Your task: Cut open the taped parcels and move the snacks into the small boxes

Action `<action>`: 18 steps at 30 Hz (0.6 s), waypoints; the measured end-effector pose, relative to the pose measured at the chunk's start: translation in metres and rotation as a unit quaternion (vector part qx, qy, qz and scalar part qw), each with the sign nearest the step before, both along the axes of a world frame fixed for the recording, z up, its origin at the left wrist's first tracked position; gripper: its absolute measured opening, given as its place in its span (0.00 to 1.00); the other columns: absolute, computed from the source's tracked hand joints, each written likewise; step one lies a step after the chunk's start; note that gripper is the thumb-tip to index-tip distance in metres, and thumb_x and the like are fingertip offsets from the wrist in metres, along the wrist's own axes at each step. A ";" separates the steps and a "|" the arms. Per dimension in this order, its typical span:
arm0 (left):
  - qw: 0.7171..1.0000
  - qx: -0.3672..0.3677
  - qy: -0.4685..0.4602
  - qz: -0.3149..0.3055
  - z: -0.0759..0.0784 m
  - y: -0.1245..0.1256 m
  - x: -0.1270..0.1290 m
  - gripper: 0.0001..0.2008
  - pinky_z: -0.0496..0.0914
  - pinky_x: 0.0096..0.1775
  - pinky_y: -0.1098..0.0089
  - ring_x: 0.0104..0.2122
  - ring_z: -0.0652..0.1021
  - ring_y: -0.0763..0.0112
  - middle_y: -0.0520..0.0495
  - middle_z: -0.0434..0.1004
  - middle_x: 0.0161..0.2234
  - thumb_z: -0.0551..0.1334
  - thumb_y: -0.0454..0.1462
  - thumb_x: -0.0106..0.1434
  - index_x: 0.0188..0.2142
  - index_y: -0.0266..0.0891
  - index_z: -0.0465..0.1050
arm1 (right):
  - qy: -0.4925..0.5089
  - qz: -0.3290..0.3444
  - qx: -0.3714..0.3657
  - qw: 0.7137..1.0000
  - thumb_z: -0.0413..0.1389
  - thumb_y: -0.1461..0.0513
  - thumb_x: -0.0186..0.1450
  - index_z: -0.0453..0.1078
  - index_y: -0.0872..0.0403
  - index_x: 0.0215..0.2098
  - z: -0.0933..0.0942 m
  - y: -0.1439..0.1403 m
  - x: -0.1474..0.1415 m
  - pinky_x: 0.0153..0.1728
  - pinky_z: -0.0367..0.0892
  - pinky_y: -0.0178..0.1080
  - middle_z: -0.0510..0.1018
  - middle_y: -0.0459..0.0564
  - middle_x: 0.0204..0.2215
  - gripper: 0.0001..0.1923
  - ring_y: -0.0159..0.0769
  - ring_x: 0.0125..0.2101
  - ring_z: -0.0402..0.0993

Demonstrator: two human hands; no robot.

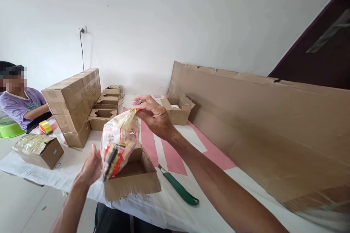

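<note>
A clear plastic snack bag (pixel 119 143) with red and yellow print hangs over an open cardboard box (pixel 133 180) at the table's near edge; its lower end dips into the box. My right hand (pixel 154 116) pinches the bag's top corner from above. My left hand (pixel 91 167) presses against the bag's lower left side, fingers together, beside the box's left wall.
A green-handled knife (pixel 179 188) lies right of the box on the white and pink table cover (pixel 191 142). Sealed boxes (pixel 72 105) are stacked at the left, open ones (pixel 179 111) behind. A large cardboard sheet (pixel 268 127) leans at right. A person in purple (pixel 20 103) sits far left by yellow tape (pixel 45 127).
</note>
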State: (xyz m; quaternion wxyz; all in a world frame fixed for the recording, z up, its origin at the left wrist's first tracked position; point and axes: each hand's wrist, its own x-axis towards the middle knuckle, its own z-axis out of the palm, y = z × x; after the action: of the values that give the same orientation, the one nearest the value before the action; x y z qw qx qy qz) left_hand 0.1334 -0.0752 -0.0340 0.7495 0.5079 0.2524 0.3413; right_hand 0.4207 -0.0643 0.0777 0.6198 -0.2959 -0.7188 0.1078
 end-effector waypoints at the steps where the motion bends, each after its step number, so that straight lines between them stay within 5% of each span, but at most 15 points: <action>1: 0.998 -0.030 -0.039 -0.040 0.000 -0.005 0.009 0.49 0.82 0.42 0.51 0.52 0.83 0.39 0.33 0.84 0.52 0.55 0.73 0.62 0.63 0.38 0.74 | 0.007 0.013 0.009 1.000 0.62 0.51 0.72 0.81 0.47 0.39 -0.003 0.004 -0.005 0.52 0.77 0.46 0.76 0.52 0.53 0.10 0.42 0.54 0.75; 4: 0.990 -0.042 -0.116 -0.064 0.002 -0.016 0.031 0.47 0.81 0.43 0.54 0.53 0.83 0.40 0.32 0.83 0.54 0.64 0.70 0.59 0.65 0.39 0.71 | 0.022 0.028 -0.003 0.999 0.62 0.51 0.73 0.82 0.46 0.40 -0.012 0.013 -0.015 0.55 0.76 0.47 0.74 0.53 0.56 0.10 0.44 0.58 0.74; 8: 0.986 0.065 -0.124 0.091 0.011 -0.012 0.042 0.45 0.79 0.49 0.57 0.53 0.83 0.44 0.37 0.84 0.54 0.81 0.51 0.50 0.64 0.42 0.71 | 0.088 0.000 -0.063 0.994 0.62 0.46 0.71 0.78 0.42 0.57 -0.029 0.016 -0.014 0.57 0.75 0.50 0.71 0.54 0.63 0.20 0.49 0.63 0.70; 12: 0.958 0.163 -0.050 0.231 0.017 0.010 0.041 0.46 0.78 0.46 0.62 0.48 0.84 0.51 0.40 0.85 0.51 0.84 0.40 0.41 0.59 0.40 0.71 | 0.186 0.022 -0.249 0.950 0.60 0.39 0.68 0.61 0.41 0.73 -0.056 0.008 -0.016 0.51 0.79 0.54 0.72 0.57 0.66 0.40 0.54 0.61 0.74; 14: 0.942 0.189 -0.030 0.275 0.015 0.022 0.040 0.48 0.77 0.47 0.62 0.49 0.83 0.52 0.40 0.84 0.51 0.84 0.38 0.38 0.58 0.39 0.70 | 0.185 0.088 -0.311 0.928 0.59 0.38 0.69 0.65 0.44 0.70 -0.070 0.004 -0.021 0.48 0.79 0.52 0.79 0.57 0.60 0.38 0.53 0.55 0.79; 18: 0.934 0.213 -0.014 0.285 0.006 0.037 0.040 0.50 0.76 0.50 0.61 0.52 0.82 0.49 0.39 0.83 0.53 0.85 0.38 0.34 0.58 0.39 0.71 | 0.186 0.159 -0.306 0.920 0.66 0.40 0.64 0.78 0.48 0.55 -0.093 0.002 -0.034 0.47 0.78 0.46 0.85 0.53 0.49 0.29 0.48 0.48 0.81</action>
State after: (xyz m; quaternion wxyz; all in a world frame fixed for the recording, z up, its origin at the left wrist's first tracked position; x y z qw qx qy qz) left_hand 0.1730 -0.0386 -0.0282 0.4982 0.5577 0.2975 0.5935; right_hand 0.3869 -0.0628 -0.0149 0.5961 -0.3278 -0.5604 0.4725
